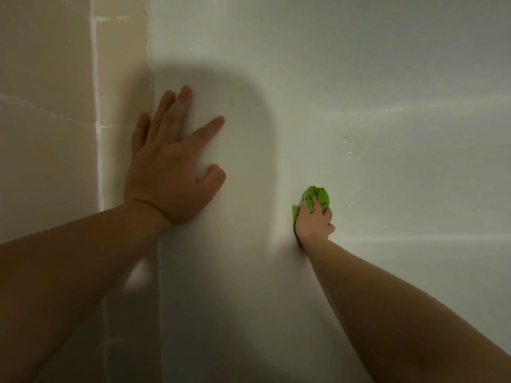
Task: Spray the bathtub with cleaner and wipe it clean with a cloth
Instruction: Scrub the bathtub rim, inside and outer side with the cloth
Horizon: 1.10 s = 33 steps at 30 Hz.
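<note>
The left hand (171, 164) lies flat on the wide white rim of the bathtub (249, 272), close to the corner where the rim meets the tiled wall (49, 134). Its fingers (184, 102) are straight and spread apart, and the thumb is bent a little toward the palm. This hand holds nothing; it only presses on the rim, and the bare forearm comes in from the lower left.

The right hand (313, 221) is lower, inside the tub, on the curved inner wall just below the rim edge. Its fingers are curled around a bright green cloth (316, 196), which is bunched up in the grip. Part of the cloth sticks out above the knuckles and a small part shows at the left side of the hand. The cloth touches the white surface of the tub. The right forearm reaches in from the lower right corner.

On the inner wall, up and to the right of the cloth, there are small shiny drops (351, 150) and a pale yellowish mark. Another faint yellowish streak (233, 99) shows on the rim, near the tips of the left hand. The wall tiles are beige with light grout lines (96, 106). The light is dim, and a soft shadow falls on the rim around the left hand.
</note>
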Motion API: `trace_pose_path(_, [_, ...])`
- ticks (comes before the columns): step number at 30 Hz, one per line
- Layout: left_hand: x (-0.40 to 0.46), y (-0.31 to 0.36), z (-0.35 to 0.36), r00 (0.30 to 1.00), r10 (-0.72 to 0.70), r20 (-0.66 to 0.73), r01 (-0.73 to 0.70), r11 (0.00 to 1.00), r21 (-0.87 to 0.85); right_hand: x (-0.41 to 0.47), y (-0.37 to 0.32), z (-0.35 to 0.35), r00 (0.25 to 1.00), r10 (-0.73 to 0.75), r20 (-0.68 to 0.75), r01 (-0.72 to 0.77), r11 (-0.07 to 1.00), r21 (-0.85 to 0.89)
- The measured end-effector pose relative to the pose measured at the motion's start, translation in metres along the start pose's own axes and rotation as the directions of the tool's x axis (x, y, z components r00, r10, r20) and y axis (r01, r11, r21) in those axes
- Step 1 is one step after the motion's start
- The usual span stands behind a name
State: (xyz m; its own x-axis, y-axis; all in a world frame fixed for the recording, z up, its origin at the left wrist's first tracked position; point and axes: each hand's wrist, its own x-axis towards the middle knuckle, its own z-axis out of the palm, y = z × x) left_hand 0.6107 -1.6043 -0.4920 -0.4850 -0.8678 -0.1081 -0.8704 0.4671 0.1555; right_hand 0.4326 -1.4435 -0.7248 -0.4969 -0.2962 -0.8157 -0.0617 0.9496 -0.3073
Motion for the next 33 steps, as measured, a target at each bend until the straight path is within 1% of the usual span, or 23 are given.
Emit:
trace_pose_path(2, [0.002,-0.002,0.002,1.0,0.007,-0.019,-0.007,1.0,-0.01,0.009,-0.018,0.004,0.999,0.024,-0.038,-0.022,0.997,0.07])
trace_pose_path(3, [0.002,-0.002,0.002,1.0,0.008,-0.025,-0.008,1.0,-0.014,0.006,-0.024,0.007,0.999,-0.008,-0.051,0.013,0.996,0.089])
trace_pose_path(5, [0.002,-0.003,0.001,0.999,0.011,-0.038,-0.012,1.0,-0.018,-0.005,-0.028,0.009,0.989,-0.136,-0.051,0.141,0.982,0.125])
trace_pose_path(7, [0.003,-0.003,0.001,0.999,0.016,-0.047,-0.017,1.0,-0.016,-0.017,-0.015,0.007,0.972,-0.231,-0.031,0.233,0.961,0.147])
trace_pose_path(9, [0.003,-0.003,0.001,0.999,0.011,-0.053,-0.012,1.0,-0.019,-0.018,0.005,0.001,0.958,-0.285,-0.011,0.285,0.954,0.087])
trace_pose_path(10, [0.004,-0.004,0.001,0.998,0.004,-0.056,-0.005,1.0,-0.022,-0.011,0.014,-0.001,0.962,-0.272,-0.001,0.272,0.962,0.024])
trace_pose_path(11, [0.005,-0.004,0.0,0.998,-0.001,-0.061,-0.001,1.0,-0.026,0.0,0.018,-0.003,0.977,-0.215,0.002,0.215,0.975,-0.047])
trace_pose_path(12, [0.005,-0.003,0.001,0.998,-0.005,-0.067,0.003,1.0,-0.03,0.01,0.016,-0.005,0.993,-0.116,-0.007,0.115,0.989,-0.09])
trace_pose_path(14, [0.005,-0.001,0.001,0.997,-0.009,-0.08,0.006,0.999,-0.036,0.025,-0.006,-0.004,0.997,0.064,-0.053,-0.067,0.997,-0.046])
trace_pose_path(15, [0.005,-0.001,0.002,0.996,-0.009,-0.084,0.006,0.999,-0.038,0.03,-0.022,-0.002,0.993,0.098,-0.067,-0.098,0.995,0.009])
trace_pose_path(16, [0.006,-0.002,0.002,0.996,-0.005,-0.087,0.001,0.999,-0.037,0.031,-0.041,-0.001,0.994,0.088,-0.066,-0.083,0.994,0.072])
trace_pose_path(17, [0.006,-0.002,0.002,0.996,0.001,-0.087,-0.004,0.999,-0.033,0.027,-0.062,-0.002,0.997,0.045,-0.06,-0.036,0.99,0.136])
trace_pose_path(20, [0.008,-0.004,0.001,0.997,0.008,-0.078,-0.009,1.0,-0.022,0.001,-0.11,-0.01,0.979,-0.199,-0.045,0.204,0.943,0.265])
trace_pose_path(21, [0.008,-0.004,0.0,0.997,0.009,-0.079,-0.011,1.0,-0.024,-0.014,-0.118,-0.013,0.956,-0.288,-0.052,0.291,0.911,0.293])
trace_pose_path(23, [0.009,-0.003,0.0,0.996,0.012,-0.086,-0.014,1.0,-0.026,-0.046,-0.114,-0.012,0.876,-0.475,-0.088,0.479,0.83,0.286])
trace_pose_path(25, [0.01,-0.004,0.001,0.995,0.018,-0.098,-0.021,0.999,-0.03,-0.069,-0.092,-0.008,0.798,-0.589,-0.126,0.601,0.764,0.234])
trace_pose_path(26, [0.01,-0.004,0.001,0.995,0.017,-0.103,-0.021,0.999,-0.037,-0.07,-0.078,-0.005,0.793,-0.593,-0.14,0.609,0.762,0.221])
trace_pose_path(27, [0.01,-0.004,0.0,0.994,0.015,-0.108,-0.02,0.999,-0.047,-0.063,-0.067,-0.002,0.817,-0.557,-0.151,0.577,0.79,0.207])
trace_pose_path(28, [0.01,-0.004,0.0,0.994,0.013,-0.111,-0.019,0.998,-0.056,-0.05,-0.061,-0.001,0.867,-0.476,-0.146,0.497,0.845,0.199])
trace_pose_path(30, [0.011,-0.005,0.0,0.993,0.015,-0.114,-0.024,0.997,-0.07,-0.024,-0.068,-0.003,0.965,-0.241,-0.101,0.257,0.945,0.204])
trace_pose_path(31, [0.012,-0.006,0.0,0.993,0.021,-0.115,-0.029,0.997,-0.076,-0.015,-0.078,-0.004,0.985,-0.152,-0.084,0.167,0.962,0.217])
trace_pose_path(32, [0.012,-0.007,0.0,0.993,0.025,-0.115,-0.034,0.996,-0.081,-0.014,-0.092,-0.005,0.988,-0.126,-0.084,0.142,0.963,0.229])
trace_pose_path(33, [0.012,-0.008,0.001,0.993,0.026,-0.118,-0.036,0.995,-0.087,-0.02,-0.107,-0.005,0.981,-0.161,-0.108,0.182,0.956,0.23])
